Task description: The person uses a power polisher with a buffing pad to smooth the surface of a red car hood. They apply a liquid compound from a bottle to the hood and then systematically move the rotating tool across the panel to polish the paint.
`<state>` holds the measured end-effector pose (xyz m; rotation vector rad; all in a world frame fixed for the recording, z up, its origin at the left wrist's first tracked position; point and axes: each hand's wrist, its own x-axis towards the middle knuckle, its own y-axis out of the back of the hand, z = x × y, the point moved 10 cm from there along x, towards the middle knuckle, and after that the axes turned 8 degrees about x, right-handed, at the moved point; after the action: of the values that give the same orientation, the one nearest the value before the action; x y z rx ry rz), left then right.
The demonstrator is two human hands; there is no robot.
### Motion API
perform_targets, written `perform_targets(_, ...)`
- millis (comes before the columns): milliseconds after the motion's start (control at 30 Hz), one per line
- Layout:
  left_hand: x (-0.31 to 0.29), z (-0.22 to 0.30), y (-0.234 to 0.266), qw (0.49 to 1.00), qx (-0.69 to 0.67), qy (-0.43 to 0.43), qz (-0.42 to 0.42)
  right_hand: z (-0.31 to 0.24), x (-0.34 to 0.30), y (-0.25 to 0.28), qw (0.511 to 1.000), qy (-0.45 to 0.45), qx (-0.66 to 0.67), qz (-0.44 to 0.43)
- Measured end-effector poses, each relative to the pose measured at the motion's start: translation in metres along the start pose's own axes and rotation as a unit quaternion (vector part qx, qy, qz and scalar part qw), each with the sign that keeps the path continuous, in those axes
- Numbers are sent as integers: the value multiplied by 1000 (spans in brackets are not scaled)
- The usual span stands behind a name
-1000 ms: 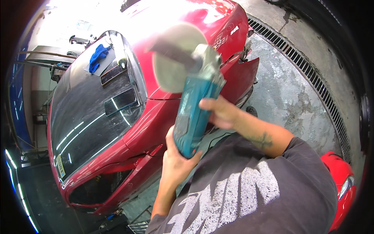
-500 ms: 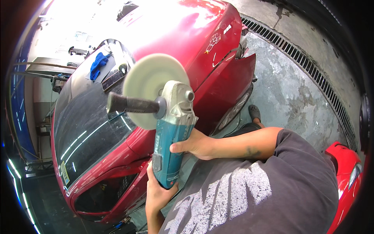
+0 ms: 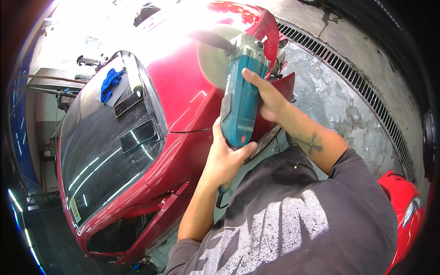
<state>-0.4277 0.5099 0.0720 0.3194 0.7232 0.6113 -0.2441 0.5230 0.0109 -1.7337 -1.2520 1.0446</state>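
Observation:
A teal car polisher [image 3: 241, 98] with a pale round pad [image 3: 208, 62] is held in both my hands. My left hand [image 3: 224, 158] is wrapped round its rear end. Closer to the metal head, my right hand [image 3: 268, 96] grips the body, thumb on top. A dark side handle [image 3: 211, 38], blurred, sticks out leftward with no hand on it. The pad is over the red car's bonnet [image 3: 183, 98]; glare hides whether it touches. Below my left hand a dark cord [image 3: 220, 199] hangs down.
On the windscreen [image 3: 103, 158] lie a blue cloth [image 3: 110, 85], a dark flat phone-like object [image 3: 138, 136] and another dark slab [image 3: 128, 104]. A floor drain grate [image 3: 350, 75] curves along the right. Another red car part with a headlight [image 3: 405, 206] stands at the lower right.
Both hands have carried the polisher up and to the right, away from in front of the windscreen to over the bonnet. Its pad now appears tilted down toward the panel.

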Motion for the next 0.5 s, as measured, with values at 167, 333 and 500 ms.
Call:
perform_targets(167,-12,-17,5,1000,-16,-4,23,20,-2,-7,1000,-24,-9,3)
perform_targets(333,-79,-65,15,997,5,36,74,82,-49,-38,998,-60,10,-15)
perform_targets(500,-107,-57,26,991,51,49,114,100,-62,-51,993,-115,4,-39)
